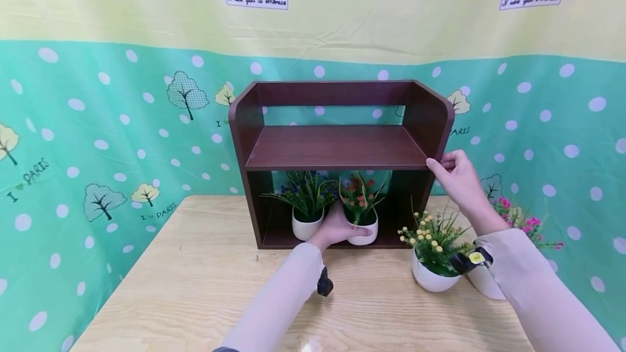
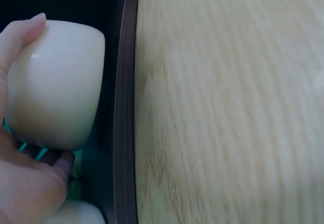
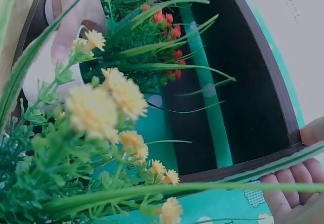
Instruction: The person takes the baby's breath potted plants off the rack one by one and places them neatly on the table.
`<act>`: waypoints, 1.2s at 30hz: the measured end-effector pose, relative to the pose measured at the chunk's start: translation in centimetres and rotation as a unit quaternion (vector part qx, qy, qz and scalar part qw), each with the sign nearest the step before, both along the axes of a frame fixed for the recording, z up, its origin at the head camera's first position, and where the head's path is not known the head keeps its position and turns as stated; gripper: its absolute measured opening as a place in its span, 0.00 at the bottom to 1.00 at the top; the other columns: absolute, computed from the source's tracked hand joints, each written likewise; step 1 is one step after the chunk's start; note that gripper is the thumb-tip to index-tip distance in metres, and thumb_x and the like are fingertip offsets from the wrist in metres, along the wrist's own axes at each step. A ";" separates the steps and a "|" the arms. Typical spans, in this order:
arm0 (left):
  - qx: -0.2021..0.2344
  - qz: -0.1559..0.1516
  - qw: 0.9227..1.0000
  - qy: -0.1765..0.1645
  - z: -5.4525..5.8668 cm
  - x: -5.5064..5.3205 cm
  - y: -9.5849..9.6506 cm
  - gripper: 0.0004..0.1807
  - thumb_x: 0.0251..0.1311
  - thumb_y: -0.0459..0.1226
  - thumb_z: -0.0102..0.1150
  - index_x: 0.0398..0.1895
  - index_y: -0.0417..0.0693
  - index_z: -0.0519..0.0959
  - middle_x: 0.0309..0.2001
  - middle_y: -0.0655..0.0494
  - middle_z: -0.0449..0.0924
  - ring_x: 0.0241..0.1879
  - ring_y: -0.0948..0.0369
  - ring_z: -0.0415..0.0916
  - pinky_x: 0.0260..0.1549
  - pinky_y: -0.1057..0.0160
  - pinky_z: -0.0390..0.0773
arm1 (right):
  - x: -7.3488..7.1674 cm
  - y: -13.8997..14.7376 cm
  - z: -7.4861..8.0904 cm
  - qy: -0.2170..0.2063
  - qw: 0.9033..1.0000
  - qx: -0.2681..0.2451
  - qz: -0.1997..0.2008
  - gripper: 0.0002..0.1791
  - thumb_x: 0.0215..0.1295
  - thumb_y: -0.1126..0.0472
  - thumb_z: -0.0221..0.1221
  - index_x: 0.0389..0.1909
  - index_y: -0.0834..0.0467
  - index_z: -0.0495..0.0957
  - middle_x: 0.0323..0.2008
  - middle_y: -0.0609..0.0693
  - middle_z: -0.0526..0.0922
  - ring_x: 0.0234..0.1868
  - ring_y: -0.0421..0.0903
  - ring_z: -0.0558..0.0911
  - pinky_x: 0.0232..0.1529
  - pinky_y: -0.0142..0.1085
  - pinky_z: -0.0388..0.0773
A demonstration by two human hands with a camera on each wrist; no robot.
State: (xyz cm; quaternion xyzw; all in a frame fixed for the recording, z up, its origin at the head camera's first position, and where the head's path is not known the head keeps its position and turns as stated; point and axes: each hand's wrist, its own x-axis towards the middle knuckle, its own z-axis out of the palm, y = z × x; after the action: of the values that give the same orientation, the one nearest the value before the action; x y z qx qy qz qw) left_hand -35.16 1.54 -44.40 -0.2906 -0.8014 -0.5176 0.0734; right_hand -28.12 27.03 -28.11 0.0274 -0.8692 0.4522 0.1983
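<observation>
My left hand [image 1: 336, 228] reaches into the lower level of a dark brown shelf [image 1: 337, 148]. It grips a white flowerpot [image 2: 61, 82] holding red flowers [image 1: 361, 198], thumb on one side and fingers on the other in the left wrist view. Just left of it, a second white pot [image 1: 306, 227] with blue flowers [image 1: 318, 192] stands on the same level. At the shelf's right side panel [image 1: 430, 115], my right hand [image 1: 459, 184] holds the front edge, thumb in front and fingers behind, as the right wrist view [image 3: 293, 193] also shows from the hand's own side.
On the wooden table [image 1: 205, 276], right of the shelf, stands a white pot with yellow flowers [image 1: 435, 238]. Behind my right forearm is another pot with pink flowers [image 1: 530, 224], partly hidden. A patterned green and yellow curtain [image 1: 146, 151] hangs behind the table.
</observation>
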 end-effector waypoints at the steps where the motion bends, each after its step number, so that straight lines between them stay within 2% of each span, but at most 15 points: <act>1: -0.004 -0.007 1.000 0.016 0.2 0.3 -0.1 0.50 0.29 0.48 0.77 0.61 0.61 0.60 0.55 0.64 0.67 0.54 0.67 0.66 0.54 0.65 0.64 | 0.0 0.0 0.0 0.000 1.000 -0.001 0.001 0.34 0.62 0.39 0.49 0.52 0.66 0.59 0.43 0.58 0.67 0.37 0.50 0.70 0.29 0.32 0.71; 3: -0.018 -0.015 0.999 0.037 0.4 0.8 -0.2 0.49 0.30 0.48 0.77 0.61 0.60 0.61 0.55 0.63 0.67 0.54 0.67 0.66 0.54 0.67 0.64 | 0.0 0.0 0.0 0.000 1.000 -0.003 0.002 0.34 0.62 0.40 0.49 0.52 0.66 0.59 0.43 0.57 0.67 0.37 0.50 0.70 0.29 0.31 0.71; 5: -0.031 -0.008 0.999 0.035 0.7 1.4 -0.3 0.50 0.29 0.49 0.77 0.61 0.58 0.61 0.55 0.62 0.67 0.54 0.66 0.65 0.54 0.67 0.64 | 0.0 0.0 0.0 0.000 1.000 -0.003 0.003 0.33 0.62 0.40 0.49 0.52 0.66 0.59 0.43 0.57 0.67 0.37 0.50 0.70 0.29 0.31 0.71; 9: -0.060 0.023 0.998 -0.021 1.0 2.6 -0.6 0.56 0.27 0.53 0.77 0.63 0.56 0.55 0.57 0.59 0.61 0.56 0.64 0.60 0.56 0.65 0.62 | 0.0 0.0 0.0 0.001 1.000 0.001 0.004 0.33 0.63 0.40 0.49 0.52 0.66 0.59 0.43 0.58 0.67 0.37 0.50 0.70 0.29 0.31 0.71; 11: -0.065 0.026 0.997 -0.026 1.2 2.9 -0.6 0.57 0.26 0.54 0.77 0.64 0.57 0.55 0.58 0.59 0.60 0.57 0.64 0.58 0.56 0.65 0.61 | 0.0 0.1 0.0 0.000 1.000 0.002 0.004 0.33 0.63 0.40 0.49 0.52 0.66 0.59 0.43 0.58 0.67 0.37 0.49 0.70 0.29 0.31 0.71; 14: -0.046 0.006 0.999 -0.003 1.4 3.3 -0.7 0.54 0.27 0.50 0.77 0.62 0.58 0.58 0.56 0.60 0.63 0.55 0.65 0.61 0.55 0.65 0.62 | 0.0 0.1 -0.1 0.000 1.000 0.001 0.003 0.33 0.63 0.40 0.49 0.52 0.66 0.59 0.43 0.58 0.67 0.36 0.50 0.71 0.29 0.31 0.71; 17: -0.011 -0.031 0.999 0.030 1.9 3.9 -0.7 0.48 0.28 0.44 0.79 0.59 0.58 0.62 0.52 0.62 0.68 0.51 0.66 0.66 0.54 0.66 0.65 | 0.0 0.1 -0.1 0.000 1.000 -0.001 0.003 0.33 0.62 0.40 0.49 0.52 0.66 0.59 0.43 0.58 0.67 0.36 0.49 0.71 0.29 0.31 0.71; 20: 0.016 -0.074 0.995 0.057 2.5 4.9 -0.8 0.46 0.28 0.39 0.79 0.57 0.57 0.65 0.49 0.62 0.72 0.49 0.66 0.70 0.52 0.65 0.66 | 0.0 0.1 -0.1 0.001 1.000 0.000 0.004 0.33 0.63 0.40 0.49 0.52 0.66 0.59 0.43 0.58 0.67 0.36 0.49 0.70 0.29 0.32 0.71; 21: 0.022 -0.087 0.994 0.060 2.6 5.2 -0.8 0.45 0.28 0.38 0.79 0.56 0.56 0.66 0.49 0.62 0.73 0.48 0.65 0.71 0.52 0.64 0.67 | 0.0 0.1 0.0 0.002 1.000 0.001 0.005 0.33 0.63 0.40 0.49 0.52 0.66 0.59 0.43 0.58 0.67 0.37 0.49 0.70 0.29 0.32 0.71; 23: 0.014 -0.091 0.994 0.060 2.5 5.8 -0.9 0.46 0.28 0.38 0.79 0.57 0.54 0.65 0.50 0.62 0.72 0.49 0.65 0.70 0.53 0.64 0.67 | 0.0 0.1 0.0 0.001 1.000 0.001 0.005 0.33 0.63 0.40 0.49 0.52 0.66 0.59 0.43 0.58 0.67 0.37 0.50 0.70 0.29 0.32 0.71; 27: -0.036 -0.053 0.998 0.029 1.6 6.9 -1.0 0.52 0.29 0.45 0.78 0.62 0.53 0.59 0.55 0.59 0.65 0.54 0.63 0.63 0.55 0.62 0.64 | 0.0 0.1 0.0 0.000 1.000 0.001 0.002 0.33 0.62 0.40 0.49 0.52 0.66 0.59 0.43 0.58 0.67 0.37 0.50 0.70 0.29 0.32 0.71; 30: -0.071 -0.023 0.997 0.000 1.0 7.5 -1.1 0.57 0.29 0.50 0.77 0.65 0.54 0.54 0.58 0.58 0.59 0.57 0.63 0.57 0.56 0.59 0.62 | -0.1 0.0 0.0 0.002 1.000 0.003 -0.001 0.34 0.62 0.40 0.49 0.52 0.66 0.59 0.43 0.58 0.67 0.37 0.50 0.70 0.29 0.32 0.71; 36: -0.094 0.005 0.994 -0.058 0.8 8.2 -1.2 0.62 0.26 0.55 0.76 0.67 0.55 0.50 0.61 0.59 0.56 0.59 0.64 0.55 0.57 0.60 0.61 | 0.0 0.0 0.0 0.001 1.000 0.003 0.002 0.33 0.62 0.40 0.49 0.51 0.66 0.59 0.43 0.58 0.67 0.36 0.50 0.71 0.29 0.32 0.71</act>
State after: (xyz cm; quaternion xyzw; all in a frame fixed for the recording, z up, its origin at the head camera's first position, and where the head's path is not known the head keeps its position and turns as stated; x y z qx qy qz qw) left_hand -26.92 0.30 -43.59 -0.2617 -0.8508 -0.4558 0.0024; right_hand -28.15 27.02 -28.06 0.0301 -0.8703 0.4501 0.1978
